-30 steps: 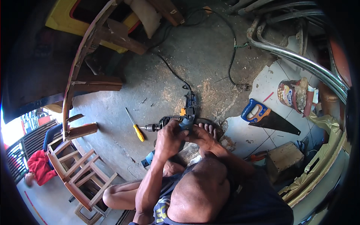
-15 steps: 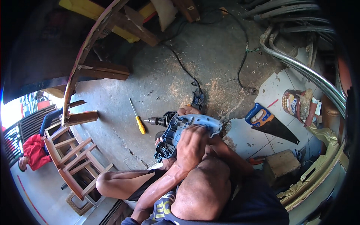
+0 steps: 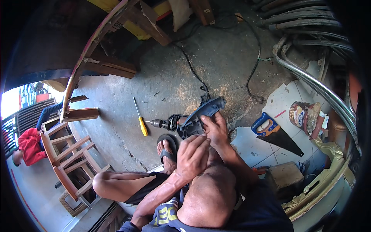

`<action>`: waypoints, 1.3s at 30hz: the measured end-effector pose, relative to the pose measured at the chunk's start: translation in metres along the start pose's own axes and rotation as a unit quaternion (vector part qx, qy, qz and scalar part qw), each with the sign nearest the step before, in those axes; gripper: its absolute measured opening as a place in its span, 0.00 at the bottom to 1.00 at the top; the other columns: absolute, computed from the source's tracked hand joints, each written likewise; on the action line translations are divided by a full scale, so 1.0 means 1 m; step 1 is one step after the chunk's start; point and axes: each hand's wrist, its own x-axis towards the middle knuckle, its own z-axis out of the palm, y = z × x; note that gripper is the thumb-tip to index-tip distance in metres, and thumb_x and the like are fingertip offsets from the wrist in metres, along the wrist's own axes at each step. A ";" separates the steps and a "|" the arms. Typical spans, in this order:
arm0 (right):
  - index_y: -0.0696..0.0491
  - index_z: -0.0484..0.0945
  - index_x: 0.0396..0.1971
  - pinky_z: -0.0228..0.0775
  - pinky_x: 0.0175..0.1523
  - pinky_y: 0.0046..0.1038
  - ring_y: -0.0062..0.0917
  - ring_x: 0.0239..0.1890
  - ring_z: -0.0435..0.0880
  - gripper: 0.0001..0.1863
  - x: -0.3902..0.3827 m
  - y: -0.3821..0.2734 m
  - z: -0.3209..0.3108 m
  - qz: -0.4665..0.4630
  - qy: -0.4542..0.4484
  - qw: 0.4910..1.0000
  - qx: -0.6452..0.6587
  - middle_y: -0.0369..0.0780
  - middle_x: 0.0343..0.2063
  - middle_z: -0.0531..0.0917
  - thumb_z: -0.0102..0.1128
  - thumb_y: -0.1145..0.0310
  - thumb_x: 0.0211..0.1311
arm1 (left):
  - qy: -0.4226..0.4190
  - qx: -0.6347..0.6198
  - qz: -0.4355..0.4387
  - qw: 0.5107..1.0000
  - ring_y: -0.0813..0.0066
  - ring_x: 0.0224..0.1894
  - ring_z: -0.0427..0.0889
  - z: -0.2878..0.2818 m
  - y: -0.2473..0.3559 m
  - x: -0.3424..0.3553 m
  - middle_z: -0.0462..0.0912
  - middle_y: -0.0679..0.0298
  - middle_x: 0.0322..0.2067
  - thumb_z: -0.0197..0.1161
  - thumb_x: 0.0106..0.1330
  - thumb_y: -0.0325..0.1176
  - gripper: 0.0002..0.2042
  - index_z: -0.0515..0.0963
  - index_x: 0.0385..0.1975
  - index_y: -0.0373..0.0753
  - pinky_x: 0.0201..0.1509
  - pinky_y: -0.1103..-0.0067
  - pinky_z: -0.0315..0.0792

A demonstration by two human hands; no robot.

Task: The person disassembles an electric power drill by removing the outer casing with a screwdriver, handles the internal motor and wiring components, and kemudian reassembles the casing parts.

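My right hand (image 3: 217,130) grips a blue plastic drill housing half (image 3: 208,109), thumb on its face, tilted above the floor. Just below the housing's lower edge is my left hand (image 3: 192,156), its fingers curled together; what they hold, if anything, is hidden. Behind the housing lies the opened drill body (image 3: 170,123) on the floor, its chuck and bit pointing left and its gears bare. Part of its blue handle (image 3: 205,99) shows past the housing, with a black cord (image 3: 189,63) running away from it. A yellow-handled screwdriver (image 3: 143,127) lies left of the chuck.
A handsaw (image 3: 279,135) with a blue-orange handle and a tub (image 3: 303,115) stand to the right on broken tiles. Metal tubes (image 3: 305,71) fill the far right. A wooden chair frame (image 3: 73,162) and a person in red (image 3: 31,146) are at left. My sandalled foot (image 3: 167,149) is near the drill.
The housing half has been turned and shifted slightly up, and my right hand now shows on its near side. My left hand has come down off its top, uncovering my foot.
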 end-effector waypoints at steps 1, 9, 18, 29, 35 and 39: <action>0.55 0.76 0.50 0.81 0.46 0.23 0.20 0.40 0.84 0.12 0.003 0.001 -0.005 -0.022 0.025 0.999 0.019 0.36 0.41 0.84 0.57 0.80 0.69 | 0.022 0.009 -0.028 0.999 0.54 0.51 0.80 -0.003 0.002 -0.003 0.82 0.53 0.49 0.67 0.53 0.20 0.19 0.81 0.47 0.33 0.58 0.66 0.73; 0.53 0.76 0.53 0.82 0.53 0.32 0.27 0.47 0.85 0.17 0.011 -0.007 -0.016 -0.003 0.125 0.989 0.080 0.38 0.46 0.83 0.55 0.84 0.68 | -0.082 -0.301 -0.467 0.828 0.61 0.59 0.73 0.018 -0.043 -0.040 0.78 0.52 0.55 0.42 0.79 0.50 0.27 0.70 0.63 0.31 0.68 0.67 0.60; 0.52 0.68 0.61 0.81 0.53 0.30 0.26 0.48 0.84 0.25 -0.009 -0.032 -0.019 0.123 0.069 0.989 -0.035 0.40 0.47 0.81 0.59 0.80 0.65 | -0.107 -0.386 -0.643 0.653 0.74 0.49 0.82 0.005 -0.048 -0.037 0.84 0.57 0.49 0.38 0.81 0.57 0.34 0.75 0.56 0.27 0.58 0.76 0.73; 0.57 0.71 0.59 0.68 0.68 0.33 0.28 0.59 0.78 0.26 -0.059 -0.017 -0.083 0.068 -0.024 0.991 -0.111 0.41 0.55 0.80 0.67 0.77 0.59 | -0.151 -0.481 -0.639 0.581 0.75 0.45 0.83 0.003 -0.054 -0.090 0.85 0.58 0.45 0.46 0.79 0.56 0.32 0.79 0.50 0.24 0.53 0.78 0.75; 0.58 0.66 0.64 0.66 0.70 0.37 0.30 0.63 0.76 0.33 -0.060 -0.020 -0.080 0.087 -0.047 0.982 -0.158 0.43 0.58 0.78 0.68 0.80 0.58 | -0.114 -0.519 -0.656 0.536 0.80 0.42 0.81 -0.001 -0.055 -0.101 0.84 0.65 0.43 0.48 0.80 0.51 0.25 0.79 0.52 0.31 0.51 0.80 0.75; 0.58 0.64 0.65 0.68 0.67 0.33 0.27 0.60 0.77 0.36 -0.058 -0.020 -0.078 0.083 -0.016 0.979 -0.187 0.42 0.57 0.78 0.68 0.80 0.56 | -0.091 -0.532 -0.639 0.548 0.83 0.41 0.79 -0.002 -0.058 -0.104 0.82 0.70 0.40 0.48 0.81 0.48 0.21 0.79 0.50 0.35 0.48 0.82 0.74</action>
